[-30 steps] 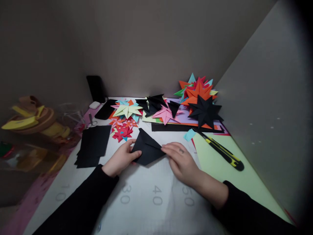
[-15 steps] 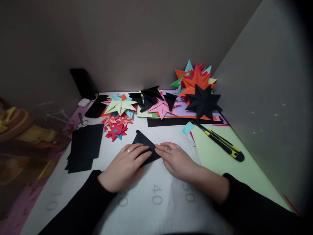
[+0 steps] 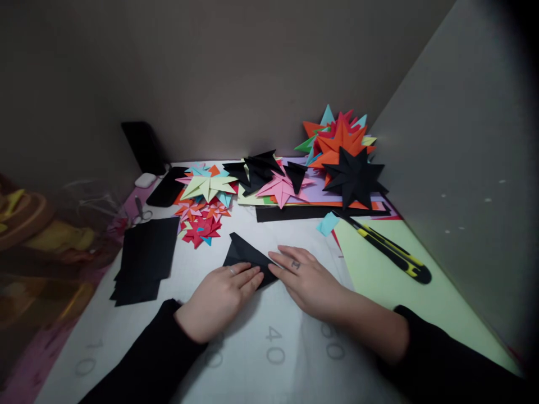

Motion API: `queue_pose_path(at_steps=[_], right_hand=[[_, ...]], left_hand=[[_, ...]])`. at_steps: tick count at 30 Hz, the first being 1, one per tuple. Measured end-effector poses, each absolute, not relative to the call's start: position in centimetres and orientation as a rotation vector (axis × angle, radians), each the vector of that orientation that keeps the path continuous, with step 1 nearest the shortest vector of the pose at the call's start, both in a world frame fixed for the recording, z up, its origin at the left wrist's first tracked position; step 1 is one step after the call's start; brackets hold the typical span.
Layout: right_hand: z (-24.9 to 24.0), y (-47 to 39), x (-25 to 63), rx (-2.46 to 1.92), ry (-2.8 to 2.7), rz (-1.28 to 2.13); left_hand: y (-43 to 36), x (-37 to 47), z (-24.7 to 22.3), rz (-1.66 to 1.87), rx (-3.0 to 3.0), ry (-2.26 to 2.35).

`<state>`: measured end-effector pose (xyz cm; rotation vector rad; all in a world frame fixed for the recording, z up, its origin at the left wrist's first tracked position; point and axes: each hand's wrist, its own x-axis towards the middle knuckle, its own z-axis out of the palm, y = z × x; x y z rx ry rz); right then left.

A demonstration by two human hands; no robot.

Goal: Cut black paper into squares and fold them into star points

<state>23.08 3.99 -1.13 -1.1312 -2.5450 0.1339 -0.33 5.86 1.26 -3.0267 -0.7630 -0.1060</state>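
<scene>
A partly folded piece of black origami paper (image 3: 243,248) lies on the white mat in front of me, with a pointed tip up at the left. My left hand (image 3: 225,292) is closed on its lower edge, fingers together and pressing it down. At the paper's right corner, my right hand (image 3: 309,283) grips the edge with its fingertips; the thumb is partly hidden. Part of the paper disappears under the left fingers. To the left rests a stack of black paper squares (image 3: 149,249).
Folded paper stars (image 3: 208,185) are piled at the back left. Several black folded pieces (image 3: 261,171) lie at the back middle, and a black star (image 3: 356,177) leans at the right. A yellow-black utility knife (image 3: 393,252) rests on pale green paper (image 3: 421,314). Small scissors (image 3: 142,212) and phones (image 3: 167,185) are left.
My left hand has slid slightly down and left along the black paper, uncovering more of it. The right hand still touches the right corner. The whole view has shifted a little.
</scene>
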Motion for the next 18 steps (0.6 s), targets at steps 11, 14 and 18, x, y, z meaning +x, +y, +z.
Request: queue_pose_path(at_steps=[11, 14, 18], right_hand=[[-1.8, 3.8, 22.6, -1.076, -2.366, 0.248], [-1.6, 3.7, 22.5, -1.104, -2.271, 0.259], [-1.5, 3.5, 22.3, -1.110, -2.241, 0.265]], left_hand=[[3.5, 1.1, 2.8, -0.356, -3.117, -1.291], [4.2, 0.7, 3.3, -0.358, -3.190, -1.513], [4.8, 0.4, 3.5, -0.361, -3.238, -1.713]])
